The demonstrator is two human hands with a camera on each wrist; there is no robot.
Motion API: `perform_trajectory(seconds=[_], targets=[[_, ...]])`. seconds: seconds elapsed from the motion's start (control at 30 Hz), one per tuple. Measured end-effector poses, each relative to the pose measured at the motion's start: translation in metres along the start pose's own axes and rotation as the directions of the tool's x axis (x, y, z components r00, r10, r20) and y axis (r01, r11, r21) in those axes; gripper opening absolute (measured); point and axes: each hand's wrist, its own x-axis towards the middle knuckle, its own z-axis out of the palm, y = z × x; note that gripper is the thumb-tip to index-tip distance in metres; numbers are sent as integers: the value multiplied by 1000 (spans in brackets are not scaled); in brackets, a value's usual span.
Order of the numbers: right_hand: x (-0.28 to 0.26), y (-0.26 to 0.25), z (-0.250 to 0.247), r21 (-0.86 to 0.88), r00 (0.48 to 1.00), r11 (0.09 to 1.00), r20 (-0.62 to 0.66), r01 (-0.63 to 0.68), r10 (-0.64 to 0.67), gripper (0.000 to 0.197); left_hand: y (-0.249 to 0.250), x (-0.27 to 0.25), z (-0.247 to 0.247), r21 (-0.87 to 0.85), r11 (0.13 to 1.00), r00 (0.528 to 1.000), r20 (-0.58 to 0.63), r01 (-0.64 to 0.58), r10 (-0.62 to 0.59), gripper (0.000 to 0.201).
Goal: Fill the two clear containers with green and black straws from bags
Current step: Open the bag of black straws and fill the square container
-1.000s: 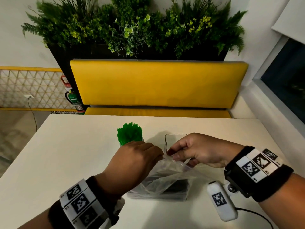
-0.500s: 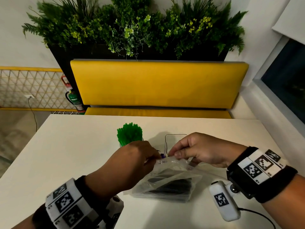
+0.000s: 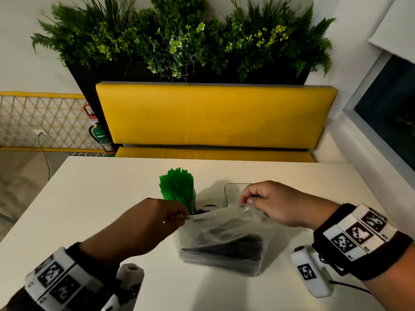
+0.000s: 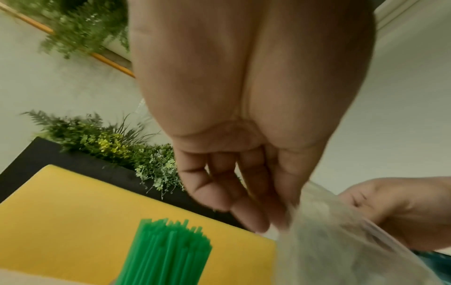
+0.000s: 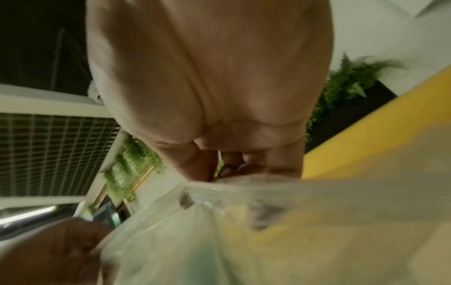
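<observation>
A clear plastic bag (image 3: 224, 241) of black straws (image 3: 238, 248) lies on the white table (image 3: 101, 198) in front of me. My left hand (image 3: 179, 217) pinches the bag's top edge at its left end. My right hand (image 3: 249, 202) pinches the same edge at its right end, so the mouth is stretched between them. Behind the left hand stands a clear container (image 3: 193, 200) packed with upright green straws (image 3: 177, 187) (image 4: 165, 252). A second clear container (image 3: 233, 189) stands behind the right hand and looks empty. The bag (image 4: 346, 241) (image 5: 268, 231) is blurred in both wrist views.
A yellow bench (image 3: 215, 115) runs along the table's far edge, with a planter of greenery (image 3: 179, 37) above it. A window (image 3: 388, 122) is on the right wall. A green fire extinguisher (image 3: 101, 136) stands on the floor at the left.
My hands, close together at the bag's top before, have pulled apart sideways, the left going left and the right going right. The bag's mouth has spread wider between them.
</observation>
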Motion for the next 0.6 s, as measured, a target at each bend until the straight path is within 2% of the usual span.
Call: perform_trajectory(seconds=[0.07, 0.1, 0.17, 0.23, 0.33, 0.47, 0.6], targets=[[0, -9, 4, -126, 997, 990, -48, 61, -67, 18, -1, -1, 1, -54, 998, 1000, -25, 12, -13, 13], [-1, -18, 9, -159, 987, 979, -76, 129, -143, 14, 1, 0, 2, -60, 998, 999, -33, 2, -4, 12], [-2, -41, 22, -197, 953, 943, -94, 267, -289, 27, 8, 3, 4, -67, 997, 998, -67, -24, 20, 6], [0, -62, 35, -240, 925, 909, -89, 341, -370, 35, 14, 3, 4, -48, 996, 989, -132, -79, 72, 12], [6, -72, 44, -241, 903, 899, -146, 365, -405, 23, 17, 1, 0, -1, 992, 973, -193, -126, 124, 19], [11, -69, 45, -247, 896, 888, -122, 388, -426, 12, 15, -4, -1, -47, 994, 988, -117, -103, 97, 22], [11, -55, 36, -400, 905, 843, -71, 360, -420, 9, 7, -8, -7, -39, 993, 988, -113, -111, 106, 15]])
